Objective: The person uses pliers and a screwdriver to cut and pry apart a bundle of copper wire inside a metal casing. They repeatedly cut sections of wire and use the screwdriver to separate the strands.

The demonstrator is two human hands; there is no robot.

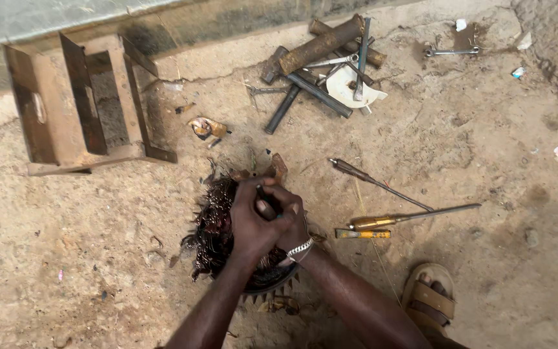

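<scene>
1. Sandy, cracked concrete floor (473,142) fills the view, with a pale wall base running along the top edge.
2. Both hands meet over a round, dark motor stator packed with tangled copper-brown wire windings (217,226), which sits on the floor directly beneath them.
3. Left hand (253,223) is closed in a fist, its grip wrapped tight round a thin dark tool handle (263,194) whose tip pokes out just above the knuckles.
4. Right hand (290,223), wearing a silver chain bracelet (299,248) at the wrist, is clasped against the left one, fingers folded together over the same handle.
5. Right of the grip, close by, lie a yellow-handled screwdriver with a long steel shaft (414,214), a short yellow-handled chisel (363,234) and a brown-handled screwdriver (376,183).
6. Up and to the left of the grip stands a rusty folded steel bracket frame (82,106).
7. Above and to the right, well apart, a heap of rusty pipes, dark steel bars and a white disc (330,64) rests near the wall, with a silver spanner (452,51) beyond it.
8. Below right, a foot in a brown sandal (429,297) rests on the floor.
</scene>
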